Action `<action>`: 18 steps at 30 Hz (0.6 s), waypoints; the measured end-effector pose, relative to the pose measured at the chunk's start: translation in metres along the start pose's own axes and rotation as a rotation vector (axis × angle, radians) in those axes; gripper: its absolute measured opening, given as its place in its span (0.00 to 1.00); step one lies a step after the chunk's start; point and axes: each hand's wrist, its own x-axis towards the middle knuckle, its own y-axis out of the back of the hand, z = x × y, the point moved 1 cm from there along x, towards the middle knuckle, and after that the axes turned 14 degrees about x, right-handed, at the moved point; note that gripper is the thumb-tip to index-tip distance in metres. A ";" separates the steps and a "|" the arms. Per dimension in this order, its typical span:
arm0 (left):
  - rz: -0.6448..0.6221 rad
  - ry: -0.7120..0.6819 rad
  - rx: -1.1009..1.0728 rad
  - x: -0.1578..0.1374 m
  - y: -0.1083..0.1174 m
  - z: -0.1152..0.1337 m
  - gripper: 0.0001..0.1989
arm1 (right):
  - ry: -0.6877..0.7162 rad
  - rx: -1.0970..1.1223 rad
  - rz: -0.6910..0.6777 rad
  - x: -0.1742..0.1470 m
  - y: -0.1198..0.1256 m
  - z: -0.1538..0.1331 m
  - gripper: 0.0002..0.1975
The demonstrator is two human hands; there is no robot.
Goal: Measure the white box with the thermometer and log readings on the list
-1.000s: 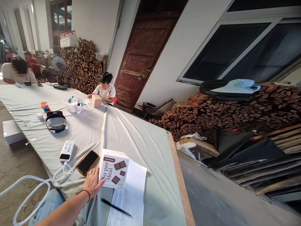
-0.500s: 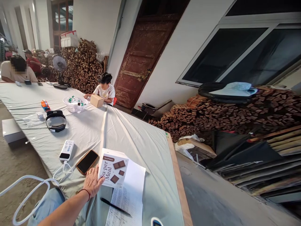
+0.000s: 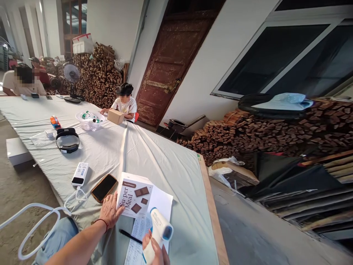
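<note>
One box [image 3: 135,197]: squared card, half-spread left hand [image 3: 110,211] touching it.
Thermometer [image 3: 160,223]: rounded plastic (blue-trimmed), gripped by curled right hand [image 3: 156,251].

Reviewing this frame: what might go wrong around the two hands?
The right hand, holding a white-and-blue handheld device, overlaps the pen in view and might knock it. The left hand, against the printed box, could nudge the phone beside it. The white cable loops beside the person's leg and might snag.
</note>
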 end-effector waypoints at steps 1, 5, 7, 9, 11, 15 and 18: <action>-0.005 -0.006 0.009 0.000 0.003 0.000 0.36 | -0.030 0.015 -0.010 -0.003 -0.009 -0.001 0.23; -0.024 -0.020 0.041 0.004 0.011 0.001 0.36 | -0.024 0.034 -0.103 -0.013 -0.043 -0.010 0.24; -0.001 -0.020 0.041 0.007 0.011 0.000 0.35 | -0.008 0.040 -0.136 -0.013 -0.055 -0.013 0.25; 0.015 -0.036 0.034 0.010 0.007 -0.002 0.34 | -0.044 0.044 -0.111 -0.010 -0.063 -0.013 0.24; 0.027 -0.048 0.031 0.012 0.004 -0.004 0.35 | -0.077 0.044 -0.108 -0.007 -0.068 -0.013 0.23; 0.056 -0.057 0.031 0.013 0.002 -0.004 0.34 | -0.049 0.059 -0.145 0.000 -0.077 -0.013 0.26; 0.055 -0.053 0.025 0.013 0.003 -0.003 0.34 | 0.002 0.046 -0.201 0.009 -0.084 -0.013 0.26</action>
